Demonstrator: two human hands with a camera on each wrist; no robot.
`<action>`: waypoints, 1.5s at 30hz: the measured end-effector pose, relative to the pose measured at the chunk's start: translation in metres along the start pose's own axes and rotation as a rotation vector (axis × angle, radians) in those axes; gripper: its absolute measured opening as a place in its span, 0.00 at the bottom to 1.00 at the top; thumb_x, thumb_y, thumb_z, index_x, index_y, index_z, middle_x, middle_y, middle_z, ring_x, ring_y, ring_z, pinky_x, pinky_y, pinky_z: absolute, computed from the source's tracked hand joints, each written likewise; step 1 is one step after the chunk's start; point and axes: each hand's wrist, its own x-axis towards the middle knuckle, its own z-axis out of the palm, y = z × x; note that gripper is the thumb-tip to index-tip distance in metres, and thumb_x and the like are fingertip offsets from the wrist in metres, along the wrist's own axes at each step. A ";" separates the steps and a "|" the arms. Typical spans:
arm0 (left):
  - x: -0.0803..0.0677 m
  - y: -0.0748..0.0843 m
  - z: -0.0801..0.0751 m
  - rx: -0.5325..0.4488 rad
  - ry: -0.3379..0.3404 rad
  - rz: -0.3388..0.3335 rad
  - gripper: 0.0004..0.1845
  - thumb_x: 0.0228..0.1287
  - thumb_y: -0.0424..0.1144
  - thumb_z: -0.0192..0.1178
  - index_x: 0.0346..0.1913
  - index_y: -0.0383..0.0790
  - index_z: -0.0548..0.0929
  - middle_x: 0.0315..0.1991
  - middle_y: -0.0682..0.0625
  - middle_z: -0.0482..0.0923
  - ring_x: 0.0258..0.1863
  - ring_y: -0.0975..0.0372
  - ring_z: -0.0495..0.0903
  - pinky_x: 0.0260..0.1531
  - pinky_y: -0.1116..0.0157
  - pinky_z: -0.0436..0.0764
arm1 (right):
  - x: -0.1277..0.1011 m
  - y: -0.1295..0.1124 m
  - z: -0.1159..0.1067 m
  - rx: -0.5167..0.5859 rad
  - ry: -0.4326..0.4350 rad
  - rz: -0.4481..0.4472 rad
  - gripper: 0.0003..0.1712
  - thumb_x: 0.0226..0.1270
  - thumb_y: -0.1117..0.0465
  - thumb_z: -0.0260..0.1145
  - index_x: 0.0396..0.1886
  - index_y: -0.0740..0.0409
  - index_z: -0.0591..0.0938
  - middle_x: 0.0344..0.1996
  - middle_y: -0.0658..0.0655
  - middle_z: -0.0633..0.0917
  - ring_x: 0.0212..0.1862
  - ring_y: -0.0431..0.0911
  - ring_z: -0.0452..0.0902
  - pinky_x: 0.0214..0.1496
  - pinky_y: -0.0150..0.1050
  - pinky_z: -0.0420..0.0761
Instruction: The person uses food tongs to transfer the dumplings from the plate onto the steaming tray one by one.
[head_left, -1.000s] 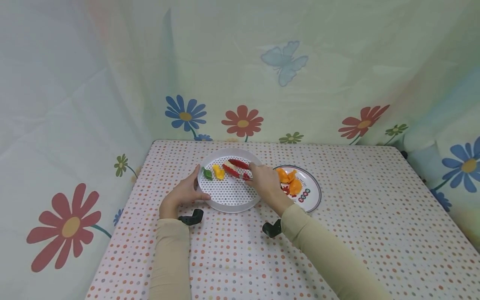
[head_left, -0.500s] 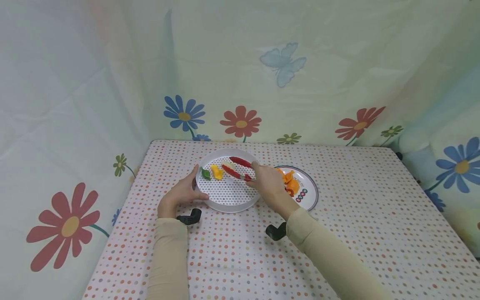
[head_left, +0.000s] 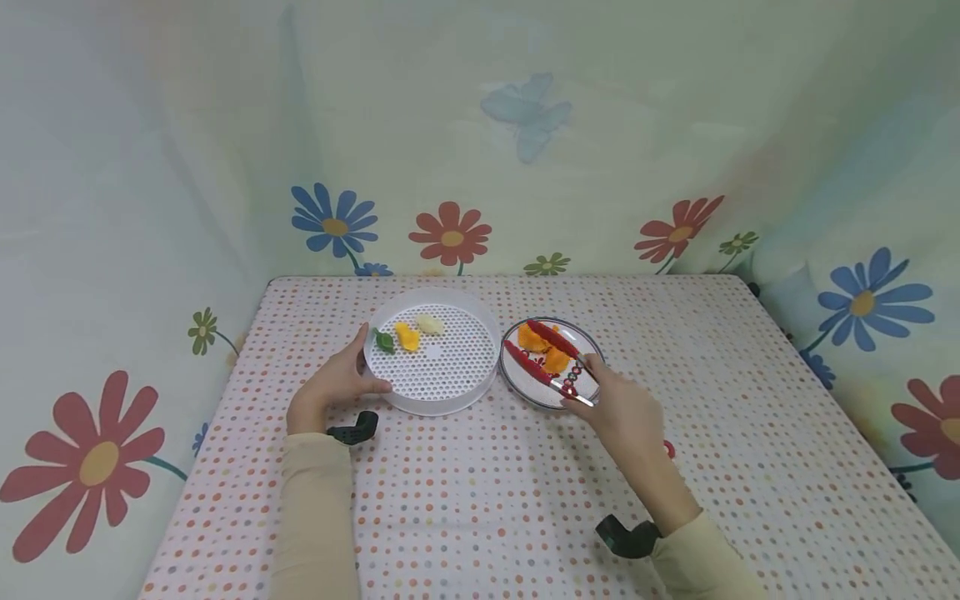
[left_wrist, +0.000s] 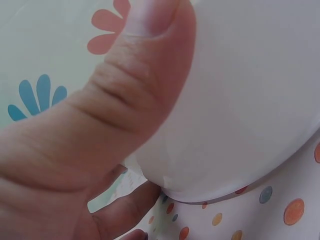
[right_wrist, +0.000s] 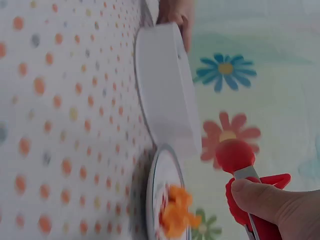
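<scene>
My left hand [head_left: 333, 385] holds the outer wall of a round white sieve [head_left: 427, 406], thumb on the near side and fingers along the left. In the left wrist view the thumb [left_wrist: 135, 90] lies against the white wall. Inside the sieve sit a green piece [head_left: 384, 341], a yellow piece [head_left: 407, 337] and a cream piece [head_left: 430, 323], like toy dumplings. My right hand [head_left: 626, 417] grips metal tongs with red tips [head_left: 531, 365]. Their arms are spread over a patterned plate [head_left: 528, 392] with several orange pieces [head_left: 557, 361], nothing visibly pinched between the tips.
The plate stands close to the sieve's right side on a table with a dotted cloth [head_left: 465, 492]. Flower-printed curtains [head_left: 600, 150] hang behind the table and at both sides. A black wrist mount [head_left: 628, 537] juts inward from the right wrist; another is on the left.
My right hand has moved the tongs from the sieve rightward over the plate. The cream piece, earlier between the tong tips, now lies free in the sieve. The left hand keeps its hold.
</scene>
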 end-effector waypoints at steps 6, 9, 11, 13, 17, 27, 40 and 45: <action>-0.004 -0.002 -0.010 0.036 0.023 0.007 0.71 0.42 0.58 0.73 0.75 0.48 0.27 0.77 0.42 0.39 0.74 0.43 0.48 0.69 0.41 0.53 | -0.006 0.035 -0.002 -0.023 0.012 0.106 0.49 0.48 0.45 0.76 0.67 0.60 0.68 0.07 0.53 0.69 0.14 0.44 0.55 0.15 0.34 0.54; -0.004 -0.002 -0.009 0.037 0.015 0.029 0.71 0.43 0.58 0.73 0.74 0.47 0.27 0.77 0.42 0.38 0.74 0.41 0.44 0.69 0.39 0.49 | -0.007 0.046 0.003 -0.031 0.006 0.139 0.49 0.46 0.47 0.77 0.67 0.60 0.68 0.07 0.53 0.68 0.13 0.43 0.54 0.15 0.34 0.54; -0.004 -0.001 -0.007 0.016 0.003 0.053 0.71 0.43 0.57 0.74 0.75 0.46 0.27 0.77 0.43 0.38 0.75 0.42 0.43 0.70 0.40 0.47 | -0.006 0.062 0.019 -0.048 0.003 0.140 0.53 0.43 0.46 0.78 0.69 0.58 0.67 0.08 0.53 0.69 0.13 0.42 0.53 0.15 0.33 0.54; -0.004 0.000 -0.003 -0.012 -0.007 0.075 0.71 0.42 0.55 0.74 0.75 0.44 0.27 0.77 0.43 0.38 0.75 0.44 0.42 0.70 0.40 0.45 | -0.007 0.068 0.026 -0.065 -0.023 0.153 0.54 0.41 0.47 0.80 0.69 0.57 0.67 0.12 0.55 0.74 0.14 0.42 0.55 0.15 0.33 0.54; -0.002 0.001 0.003 -0.048 -0.017 0.084 0.72 0.41 0.53 0.75 0.75 0.43 0.28 0.77 0.44 0.39 0.76 0.47 0.42 0.72 0.44 0.43 | -0.007 0.064 0.024 -0.075 -0.072 0.175 0.53 0.40 0.47 0.80 0.67 0.57 0.68 0.22 0.58 0.82 0.17 0.44 0.61 0.16 0.34 0.56; -0.001 0.000 0.004 -0.013 -0.016 0.056 0.72 0.43 0.54 0.75 0.74 0.43 0.27 0.77 0.43 0.40 0.76 0.48 0.43 0.72 0.45 0.46 | -0.006 0.036 0.002 -0.022 -0.154 0.196 0.48 0.48 0.44 0.75 0.64 0.64 0.70 0.44 0.67 0.85 0.23 0.48 0.70 0.17 0.33 0.65; 0.000 0.001 0.002 0.008 -0.007 0.064 0.71 0.43 0.55 0.74 0.74 0.42 0.27 0.77 0.42 0.40 0.76 0.47 0.42 0.72 0.44 0.46 | -0.003 0.022 0.003 -0.016 -0.149 0.183 0.46 0.45 0.45 0.77 0.60 0.66 0.72 0.22 0.59 0.82 0.18 0.45 0.65 0.16 0.32 0.61; -0.001 0.001 0.002 -0.003 -0.011 0.066 0.71 0.44 0.54 0.74 0.74 0.43 0.27 0.77 0.43 0.40 0.76 0.48 0.43 0.72 0.44 0.45 | -0.004 0.018 0.007 -0.045 -0.171 0.159 0.47 0.46 0.45 0.77 0.61 0.66 0.71 0.19 0.57 0.81 0.18 0.45 0.65 0.17 0.32 0.62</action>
